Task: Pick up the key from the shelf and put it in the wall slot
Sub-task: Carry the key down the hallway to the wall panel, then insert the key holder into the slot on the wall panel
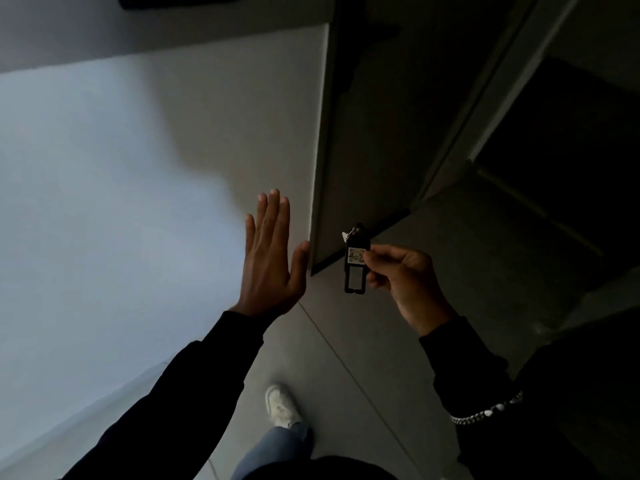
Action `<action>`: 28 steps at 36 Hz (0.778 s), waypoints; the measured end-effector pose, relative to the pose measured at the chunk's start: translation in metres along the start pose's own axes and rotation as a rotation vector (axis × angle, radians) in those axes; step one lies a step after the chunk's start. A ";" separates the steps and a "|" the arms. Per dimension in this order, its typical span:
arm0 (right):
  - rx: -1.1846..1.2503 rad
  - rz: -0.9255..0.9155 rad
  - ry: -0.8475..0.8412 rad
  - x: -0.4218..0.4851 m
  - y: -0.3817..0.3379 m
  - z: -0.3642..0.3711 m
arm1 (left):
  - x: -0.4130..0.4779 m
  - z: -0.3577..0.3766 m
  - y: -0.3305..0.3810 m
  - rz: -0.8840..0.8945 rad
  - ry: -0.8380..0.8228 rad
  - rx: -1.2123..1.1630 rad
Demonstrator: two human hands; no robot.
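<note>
My right hand (401,275) pinches a black key tag (355,270) with a white label reading 402; a small metal key hangs at its top end. The tag is held upright in the air at centre right, in front of a dark door edge. My left hand (268,258) is raised flat with fingers together and extended, palm toward the white wall (104,185), near the wall's corner. No shelf or wall slot can be made out; a dark object at the top edge (176,0) is cut off.
A dark door (374,133) and its frame stand right of the wall corner. A dim opening lies at far right. Below are grey floor tiles (346,358), my white shoe (282,405) and jeans leg.
</note>
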State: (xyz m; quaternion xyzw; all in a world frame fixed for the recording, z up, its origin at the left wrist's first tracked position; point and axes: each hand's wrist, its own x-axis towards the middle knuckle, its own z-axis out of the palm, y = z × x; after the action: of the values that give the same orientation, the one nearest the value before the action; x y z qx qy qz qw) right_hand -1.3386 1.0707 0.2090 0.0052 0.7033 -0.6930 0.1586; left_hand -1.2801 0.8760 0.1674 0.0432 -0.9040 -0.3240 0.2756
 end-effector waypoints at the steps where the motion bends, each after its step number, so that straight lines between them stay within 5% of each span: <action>1: -0.011 -0.010 -0.023 0.015 -0.002 0.006 | 0.013 0.001 -0.006 -0.006 0.027 0.002; 14: 0.003 -0.121 -0.398 0.161 -0.094 0.060 | 0.155 -0.023 -0.045 -0.011 0.262 0.124; 23: -0.242 -0.483 -0.844 0.240 -0.167 0.092 | 0.226 -0.076 -0.012 0.034 0.647 0.315; 28: -0.264 -0.707 -0.941 0.261 -0.213 0.120 | 0.268 -0.123 -0.011 0.026 0.774 0.471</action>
State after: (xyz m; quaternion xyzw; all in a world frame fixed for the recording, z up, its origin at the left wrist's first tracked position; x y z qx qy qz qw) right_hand -1.6093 0.8900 0.3574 -0.5561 0.5965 -0.5385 0.2120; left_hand -1.4426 0.7293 0.3651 0.2111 -0.7840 -0.0659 0.5800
